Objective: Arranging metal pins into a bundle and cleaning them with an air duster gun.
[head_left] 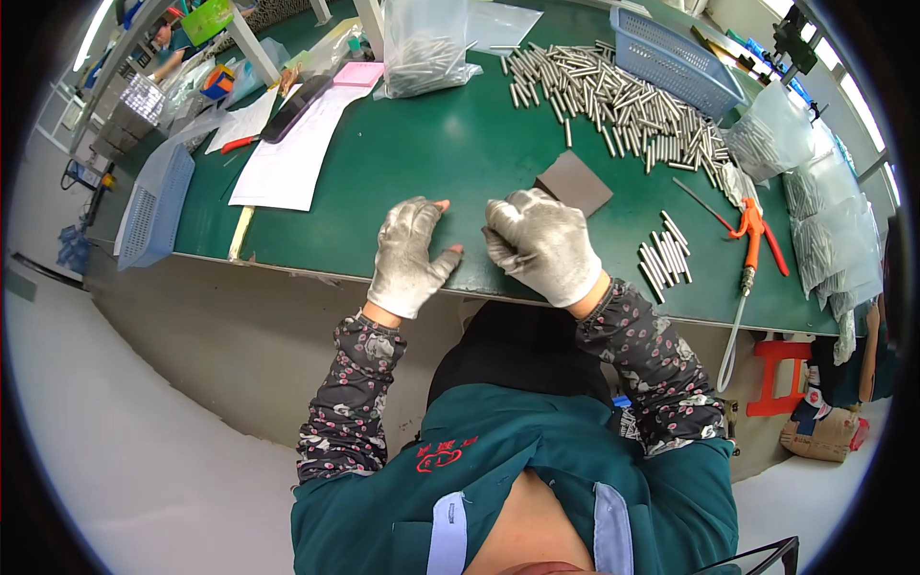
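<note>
My left hand (410,257), in a grey-white glove with bare thumb and index tips, rests by the table's near edge. Thumb and index finger stand apart with nothing visible between them. To its right, my gloved right hand (544,244) is closed, its fingers curled in; whatever they hold is hidden. Just beyond the right hand lies a brown-grey square sheet (578,184), which looks like sandpaper. Several short metal pins (665,255) lie in a small group right of that hand. Farther back is a large heap of similar loose pins (623,101) on the green table (431,163).
An orange air blow gun (750,230) with a hose lies at the right, near bags of pins (832,230). A blue basket (671,59) stands behind the heap, another blue basket (158,206) far left. Paper (287,172), a phone (297,107) and a pin bag (425,48) sit at back left.
</note>
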{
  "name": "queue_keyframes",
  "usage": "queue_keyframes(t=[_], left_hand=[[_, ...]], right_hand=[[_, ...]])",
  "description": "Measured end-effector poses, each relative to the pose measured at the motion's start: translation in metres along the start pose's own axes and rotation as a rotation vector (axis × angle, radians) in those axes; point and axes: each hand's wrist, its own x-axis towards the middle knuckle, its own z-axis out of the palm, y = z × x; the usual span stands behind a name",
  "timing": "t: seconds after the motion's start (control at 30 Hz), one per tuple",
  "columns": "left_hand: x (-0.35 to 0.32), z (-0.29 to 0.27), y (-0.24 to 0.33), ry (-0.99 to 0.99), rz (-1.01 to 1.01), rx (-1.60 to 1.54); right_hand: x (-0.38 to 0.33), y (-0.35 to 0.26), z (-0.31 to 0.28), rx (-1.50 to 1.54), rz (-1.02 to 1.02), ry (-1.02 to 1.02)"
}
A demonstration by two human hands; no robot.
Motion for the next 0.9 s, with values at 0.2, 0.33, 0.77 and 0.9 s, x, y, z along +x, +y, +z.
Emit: queue_keyframes(t=[0.2, 0.33, 0.77, 0.9], left_hand=[[0.001, 0.004, 0.000, 0.076, 0.010, 0.010], [-0.006, -0.001, 0.004, 0.189, 0.041, -0.105], [-0.119, 0.086, 0.083, -0.323, 0.019, -0.565], [-0.121, 0.104, 0.084, -0.564, -0.057, -0.598]], right_hand=[[-0.026, 0.013, 0.019, 0.560, 0.344, 0.333], [-0.052, -0.019, -0.031, 1.294, 1.043, 0.164], [-0.207, -0.027, 0.051, 2.498, 1.667, 0.086], [-0.206, -0.038, 0.059, 2.085, 2.127, 0.342]])
